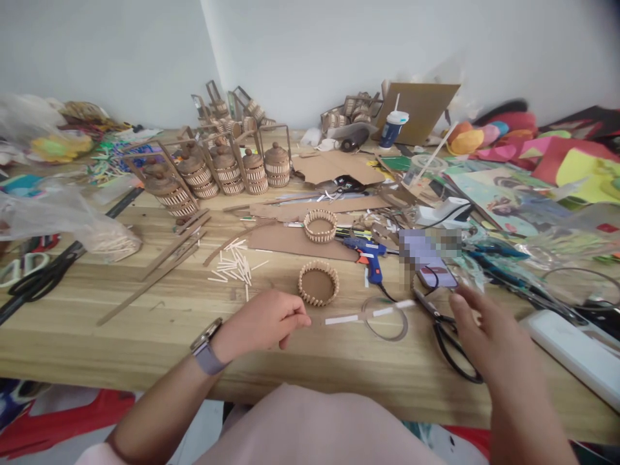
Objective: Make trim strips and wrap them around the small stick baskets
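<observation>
My left hand (264, 321) rests on the wooden table (145, 323) with its fingers curled in a pinch, just left of a small round cardboard basket (318, 283) rimmed with sticks. What the pinch holds is too small to name. My right hand (484, 323) hovers with fingers stretched out beside black scissors (448, 332) and below a phone (429, 258). A ring of clear tape (386, 318) with white strips lies between the hands. A blue glue gun (368, 252) lies behind it.
A second stick basket (320, 225) sits further back. Loose white sticks (235, 266), cardboard strips and several finished tiered baskets (227, 169) fill the far left. Large black scissors (41, 279) lie at left. Coloured paper and a cup (391, 129) crowd the right.
</observation>
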The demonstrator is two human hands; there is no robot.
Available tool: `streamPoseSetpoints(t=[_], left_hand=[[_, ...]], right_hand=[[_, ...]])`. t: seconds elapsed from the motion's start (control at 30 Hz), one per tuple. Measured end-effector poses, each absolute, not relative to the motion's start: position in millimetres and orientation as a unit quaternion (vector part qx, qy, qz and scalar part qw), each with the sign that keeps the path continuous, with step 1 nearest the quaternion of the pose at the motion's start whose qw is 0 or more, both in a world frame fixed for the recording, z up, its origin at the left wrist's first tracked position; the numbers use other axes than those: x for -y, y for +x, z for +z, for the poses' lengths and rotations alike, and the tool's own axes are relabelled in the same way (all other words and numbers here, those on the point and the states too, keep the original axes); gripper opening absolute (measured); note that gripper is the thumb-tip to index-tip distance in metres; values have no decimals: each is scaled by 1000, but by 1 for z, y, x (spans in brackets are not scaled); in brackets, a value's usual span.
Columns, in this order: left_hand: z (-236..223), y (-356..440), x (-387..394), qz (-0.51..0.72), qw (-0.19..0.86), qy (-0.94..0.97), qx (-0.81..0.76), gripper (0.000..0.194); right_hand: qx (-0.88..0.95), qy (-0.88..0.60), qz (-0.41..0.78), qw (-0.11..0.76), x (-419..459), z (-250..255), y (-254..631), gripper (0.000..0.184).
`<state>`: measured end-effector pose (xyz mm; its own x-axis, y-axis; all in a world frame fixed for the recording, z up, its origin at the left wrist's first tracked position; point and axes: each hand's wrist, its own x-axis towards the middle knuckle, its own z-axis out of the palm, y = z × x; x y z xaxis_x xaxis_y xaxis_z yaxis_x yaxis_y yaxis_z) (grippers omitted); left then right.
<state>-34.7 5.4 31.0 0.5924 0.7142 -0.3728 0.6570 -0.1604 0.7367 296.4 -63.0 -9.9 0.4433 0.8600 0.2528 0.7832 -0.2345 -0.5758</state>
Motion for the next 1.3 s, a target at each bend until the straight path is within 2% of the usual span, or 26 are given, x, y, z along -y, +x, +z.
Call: streamPoseSetpoints(t=[0.07,0.1,0.13,0.2,0.27,0.37,0.53,0.67,0.9,1.1,1.3], left_hand=[[27,-28,-5,37,457,774,-437,24],[26,-24,-5,39,458,777,-430,24],[24,-20,-4,40,460,779,-424,24],[22,-15,-4,46,464,781,-415,26],[21,-13,-3,62,467,778,-416,29],[19,-18,-4,96,491,749,-435,32],[12,-27,-4,129,584,675,-432,23],[8,-17,2,169,577,667,-441,16],[9,-7,13,192,583,651,-447,9],[5,-11,11,268,630,560,-466,14],[1,-4,14,275,698,497,-437,18]], right_hand=[[577,-754,-40,312,56,-5,273,42],[637,-701,-37,319,53,-2,258,41],[698,-640,5,323,50,0,243,36],[783,-545,133,268,47,4,212,26],[800,-511,217,228,45,6,192,24],[773,-530,272,217,44,9,186,32],[727,-568,310,231,45,13,201,35],[713,-576,306,256,46,11,193,23],[699,-565,350,264,43,11,170,26],[644,-584,393,301,44,19,176,28],[644,-590,385,298,44,18,173,28]])
